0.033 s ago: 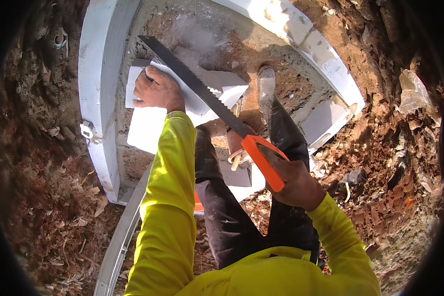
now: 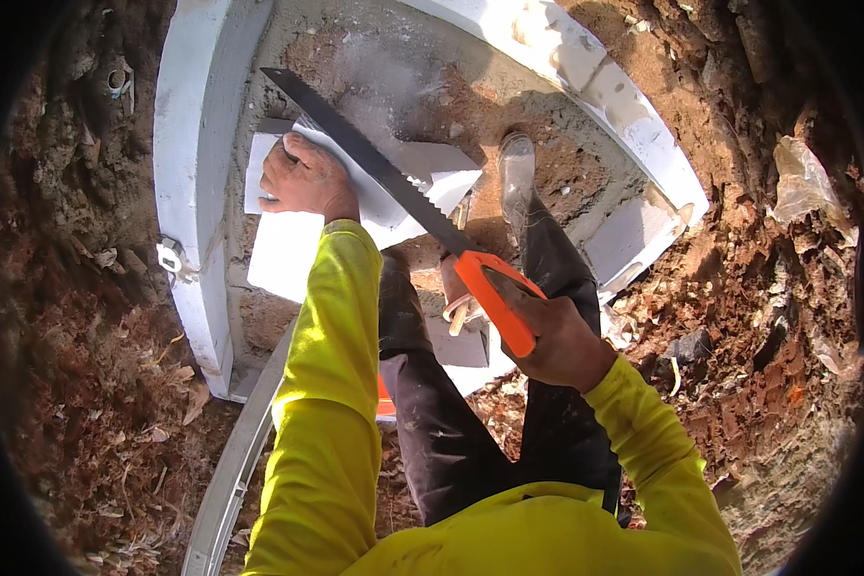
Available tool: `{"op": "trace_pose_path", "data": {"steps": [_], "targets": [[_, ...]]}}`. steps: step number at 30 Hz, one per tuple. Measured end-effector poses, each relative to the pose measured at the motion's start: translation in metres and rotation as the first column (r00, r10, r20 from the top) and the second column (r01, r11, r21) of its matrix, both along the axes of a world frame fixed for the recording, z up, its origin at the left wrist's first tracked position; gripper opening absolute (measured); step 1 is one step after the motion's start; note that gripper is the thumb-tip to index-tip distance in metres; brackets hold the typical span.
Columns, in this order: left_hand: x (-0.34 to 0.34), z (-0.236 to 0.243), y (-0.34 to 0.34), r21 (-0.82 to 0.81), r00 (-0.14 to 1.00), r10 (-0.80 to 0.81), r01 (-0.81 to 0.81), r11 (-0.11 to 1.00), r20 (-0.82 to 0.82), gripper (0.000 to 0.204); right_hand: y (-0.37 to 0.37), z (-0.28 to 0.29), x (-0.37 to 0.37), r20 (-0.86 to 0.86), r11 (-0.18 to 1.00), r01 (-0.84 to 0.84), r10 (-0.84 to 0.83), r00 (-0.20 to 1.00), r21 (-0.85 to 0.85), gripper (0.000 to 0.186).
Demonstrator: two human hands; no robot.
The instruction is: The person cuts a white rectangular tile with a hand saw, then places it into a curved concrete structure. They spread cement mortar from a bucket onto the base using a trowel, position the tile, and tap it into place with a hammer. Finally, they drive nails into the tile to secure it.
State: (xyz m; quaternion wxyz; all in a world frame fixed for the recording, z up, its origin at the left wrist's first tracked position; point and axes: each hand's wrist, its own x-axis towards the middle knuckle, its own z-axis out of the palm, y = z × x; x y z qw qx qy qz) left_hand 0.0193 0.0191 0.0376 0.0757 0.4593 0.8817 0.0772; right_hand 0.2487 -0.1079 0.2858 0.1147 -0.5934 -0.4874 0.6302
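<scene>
I am gripping a black-bladed handsaw point(image 2: 370, 154) with my right hand point(image 2: 562, 338), toward 4 o'clock on my feed, its fingers wrapping snugly around the orange plastic handle. The toothed blade is pointing to 11 o'clock and crossing above a white, smooth-faced block point(image 2: 382, 204); I cannot tell whether its teeth are touching. My left hand point(image 2: 309, 179), toward 10 o'clock, is resting on the block with fingers curling; I cannot tell how firmly it is gripping. Pale dust is hanging just beyond the blade, toward 12 o'clock.

A curved white wall point(image 2: 190, 125) is standing at 10 o'clock, and another low white wall point(image 2: 634, 113) is curving past 1 o'clock. A long grey metal bar point(image 2: 228, 485) is lying toward 7 o'clock. A crumpled translucent plastic sheet point(image 2: 804, 182) is lying between 2 and 3 o'clock.
</scene>
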Motion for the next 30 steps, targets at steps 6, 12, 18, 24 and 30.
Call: {"op": "trace_pose_path", "data": {"steps": [6, 12, 18, 24, 30], "targets": [[-0.009, -0.004, -0.003, 0.007, 0.999, 0.015, -0.015, 1.000, -0.052, 0.042, -0.009, 0.024, 0.011, 0.066, 0.995, 0.070, -0.075, 0.995, 0.067, 0.061], [-0.004, -0.005, 0.001, 0.020, 0.999, 0.007, -0.006, 1.000, -0.050, 0.042, 0.001, -0.017, -0.001, 0.021, 0.999, 0.013, -0.013, 1.000, 0.037, 0.062], [-0.004, -0.004, -0.003, 0.057, 0.999, -0.004, 0.007, 0.998, -0.044, 0.045, -0.009, -0.011, -0.001, 0.063, 0.991, 0.071, -0.078, 0.995, 0.117, 0.057], [-0.003, 0.000, 0.001, 0.005, 0.999, -0.005, 0.005, 1.000, -0.049, 0.044, -0.025, 0.003, 0.002, 0.077, 0.997, 0.041, -0.046, 0.996, 0.069, 0.064], [-0.002, -0.009, -0.003, 0.011, 0.999, 0.013, -0.013, 1.000, -0.053, 0.041, 0.015, -0.032, -0.008, 0.055, 0.992, -0.094, 0.099, 0.994, -0.085, 0.069]]}}
